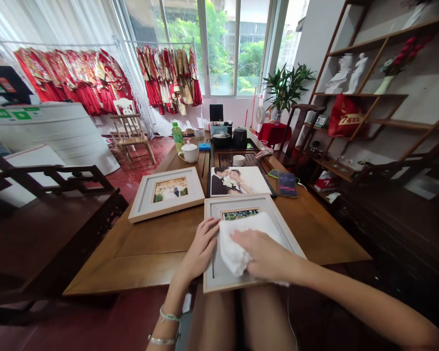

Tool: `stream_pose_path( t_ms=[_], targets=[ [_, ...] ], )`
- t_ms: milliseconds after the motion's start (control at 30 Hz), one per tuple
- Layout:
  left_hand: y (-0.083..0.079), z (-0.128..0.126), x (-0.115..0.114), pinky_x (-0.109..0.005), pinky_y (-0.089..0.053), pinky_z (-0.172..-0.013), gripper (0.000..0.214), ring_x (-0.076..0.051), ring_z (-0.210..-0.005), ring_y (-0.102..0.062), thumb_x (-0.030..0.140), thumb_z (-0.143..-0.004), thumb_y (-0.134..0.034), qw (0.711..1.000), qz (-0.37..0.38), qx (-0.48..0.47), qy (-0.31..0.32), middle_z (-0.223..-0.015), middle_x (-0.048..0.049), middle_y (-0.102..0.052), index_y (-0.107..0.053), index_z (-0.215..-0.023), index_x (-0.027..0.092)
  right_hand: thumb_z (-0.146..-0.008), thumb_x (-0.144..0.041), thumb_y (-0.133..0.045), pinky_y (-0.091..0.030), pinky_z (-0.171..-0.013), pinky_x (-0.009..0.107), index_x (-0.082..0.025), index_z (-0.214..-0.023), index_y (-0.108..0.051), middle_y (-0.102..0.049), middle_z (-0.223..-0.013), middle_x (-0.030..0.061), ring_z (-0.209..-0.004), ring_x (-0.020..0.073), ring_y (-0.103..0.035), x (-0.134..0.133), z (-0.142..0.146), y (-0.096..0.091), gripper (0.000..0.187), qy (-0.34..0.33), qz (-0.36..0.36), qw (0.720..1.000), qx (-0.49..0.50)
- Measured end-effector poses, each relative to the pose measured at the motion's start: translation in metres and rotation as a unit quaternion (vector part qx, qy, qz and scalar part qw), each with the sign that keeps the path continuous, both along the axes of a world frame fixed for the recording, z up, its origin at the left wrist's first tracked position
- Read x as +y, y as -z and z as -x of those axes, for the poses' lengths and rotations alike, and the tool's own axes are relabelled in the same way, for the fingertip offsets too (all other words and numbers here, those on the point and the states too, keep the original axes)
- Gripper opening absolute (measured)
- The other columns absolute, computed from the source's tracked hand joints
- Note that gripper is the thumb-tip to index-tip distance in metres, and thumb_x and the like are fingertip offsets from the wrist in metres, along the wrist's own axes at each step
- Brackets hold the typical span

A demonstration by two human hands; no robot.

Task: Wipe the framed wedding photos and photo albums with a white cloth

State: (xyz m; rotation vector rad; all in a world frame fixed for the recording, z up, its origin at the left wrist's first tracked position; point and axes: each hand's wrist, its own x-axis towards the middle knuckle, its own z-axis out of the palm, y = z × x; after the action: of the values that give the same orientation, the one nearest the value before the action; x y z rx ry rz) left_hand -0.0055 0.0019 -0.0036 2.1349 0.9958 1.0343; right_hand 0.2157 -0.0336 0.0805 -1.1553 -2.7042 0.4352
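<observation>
Partly curled right fingers (241, 237) are holding bunched white cloth (229, 249) against a rectangular wooden frame (219, 280) at the desk's (142, 265) near edge; loosely extended left fingers (207, 229) are touching the frame's side.

1 view: head cam, on wearer's head, facing fwd & angled down across desk (146, 258). L hand (202, 243) & R hand (258, 251) v. near lens, lower ctr; wearer's own legs (219, 317) at btm edge. Desk runs away from cam twd windows (219, 48), top ctr, far bg. Wide FOV: garments (76, 78) at img L, shelves (362, 45) at R, slanted by lens.
</observation>
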Motion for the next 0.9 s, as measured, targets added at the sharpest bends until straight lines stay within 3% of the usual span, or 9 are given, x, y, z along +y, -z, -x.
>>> stream_pose_path(
  t_ms=[100, 200, 267, 333, 433, 533, 667, 767, 900],
  targets=[
    [-0.001, -0.001, -0.001, -0.055, -0.020, -0.116, 0.041, -0.026, -0.138, -0.028, 0.027, -0.097, -0.037, 1.000, 0.004, -0.003, -0.003, -0.143, -0.0090, -0.046, -0.051, -0.136, 0.026, -0.064, -0.006, -0.056, -0.044, -0.093, 0.040, -0.015, -0.111, -0.060, -0.066, -0.114, 0.0133, -0.110, 0.0295, -0.060, -0.025, 0.000, -0.007, 0.048, -0.108, 0.057, 0.992, 0.017],
    [-0.003, -0.001, -0.001, -0.055, -0.020, -0.116, 0.041, -0.026, -0.139, -0.028, 0.029, -0.097, -0.036, 1.000, 0.006, 0.002, -0.006, -0.143, -0.0089, -0.046, -0.051, -0.135, 0.026, -0.062, -0.007, -0.057, -0.034, -0.107, 0.043, -0.012, -0.118, -0.058, -0.062, -0.124, 0.0152, -0.127, 0.0293, -0.048, -0.027, -0.007, -0.012, 0.056, -0.215, 0.094, 0.971, 0.036],
    [-0.004, 0.000, -0.002, -0.055, -0.020, -0.117, 0.041, -0.025, -0.139, -0.028, 0.029, -0.097, -0.036, 1.000, 0.006, 0.005, -0.008, -0.143, -0.0087, -0.047, -0.051, -0.135, 0.026, -0.063, -0.007, -0.056, -0.026, -0.113, 0.041, -0.012, -0.122, -0.056, -0.060, -0.128, 0.0142, -0.130, 0.0262, -0.045, -0.023, -0.015, -0.015, 0.060, -0.236, 0.120, 0.963, 0.048],
    [-0.004, 0.000, -0.002, -0.054, -0.020, -0.117, 0.041, -0.025, -0.139, -0.029, 0.028, -0.097, -0.036, 1.000, 0.004, 0.007, -0.008, -0.143, -0.0088, -0.047, -0.051, -0.135, 0.026, -0.064, -0.006, -0.054, -0.023, -0.114, 0.039, -0.014, -0.125, -0.055, -0.061, -0.129, 0.0110, -0.127, 0.0244, -0.049, -0.022, -0.027, -0.019, 0.062, -0.210, 0.143, 0.966, 0.047],
    [-0.003, 0.000, -0.001, -0.054, -0.020, -0.117, 0.042, -0.025, -0.139, -0.029, 0.026, -0.097, -0.035, 1.000, 0.001, 0.007, -0.003, -0.143, -0.0090, -0.047, -0.051, -0.136, 0.026, -0.063, -0.005, -0.052, -0.034, -0.107, 0.038, -0.019, -0.121, -0.059, -0.065, -0.122, 0.0076, -0.117, 0.0252, -0.058, -0.027, -0.049, -0.025, 0.060, -0.107, 0.142, 0.984, 0.008],
    [-0.002, 0.000, -0.001, -0.055, -0.019, -0.117, 0.042, -0.025, -0.139, -0.028, 0.025, -0.097, -0.034, 1.000, 0.001, 0.008, 0.001, -0.143, -0.0087, -0.046, -0.050, -0.136, 0.026, -0.062, -0.002, -0.047, -0.045, -0.092, 0.037, -0.018, -0.113, -0.061, -0.069, -0.108, 0.0087, -0.105, 0.0270, -0.063, -0.030, -0.069, -0.030, 0.055, 0.023, 0.098, 0.993, -0.059],
    [-0.002, 0.000, -0.001, -0.054, -0.018, -0.118, 0.042, -0.024, -0.140, -0.026, 0.025, -0.097, -0.034, 1.000, 0.003, 0.007, 0.001, -0.144, -0.0081, -0.045, -0.049, -0.137, 0.026, -0.063, -0.001, -0.044, -0.046, -0.089, 0.043, -0.014, -0.102, -0.060, -0.068, -0.099, 0.0130, -0.097, 0.0305, -0.063, -0.019, -0.069, -0.022, 0.044, 0.145, 0.006, 0.981, -0.126],
    [-0.002, 0.000, -0.001, -0.054, -0.019, -0.117, 0.042, -0.024, -0.140, -0.027, 0.025, -0.097, -0.034, 1.000, 0.004, 0.006, -0.003, -0.144, -0.0081, -0.046, -0.050, -0.136, 0.026, -0.063, -0.001, -0.046, -0.037, -0.102, 0.048, -0.010, -0.106, -0.058, -0.063, -0.115, 0.0194, -0.114, 0.0328, -0.056, -0.010, -0.047, -0.006, 0.045, 0.147, -0.047, 0.981, -0.117],
    [0.001, 0.000, -0.001, -0.055, -0.021, -0.117, 0.041, -0.025, -0.139, -0.028, 0.027, -0.097, -0.035, 1.000, 0.002, -0.003, -0.007, -0.143, -0.0083, -0.046, -0.051, -0.135, 0.026, -0.060, -0.004, -0.051, -0.025, -0.113, 0.045, -0.011, -0.116, -0.055, -0.055, -0.132, 0.0175, -0.129, 0.0278, -0.044, -0.015, -0.018, 0.007, 0.056, -0.006, -0.012, 0.999, -0.030]
  ],
)
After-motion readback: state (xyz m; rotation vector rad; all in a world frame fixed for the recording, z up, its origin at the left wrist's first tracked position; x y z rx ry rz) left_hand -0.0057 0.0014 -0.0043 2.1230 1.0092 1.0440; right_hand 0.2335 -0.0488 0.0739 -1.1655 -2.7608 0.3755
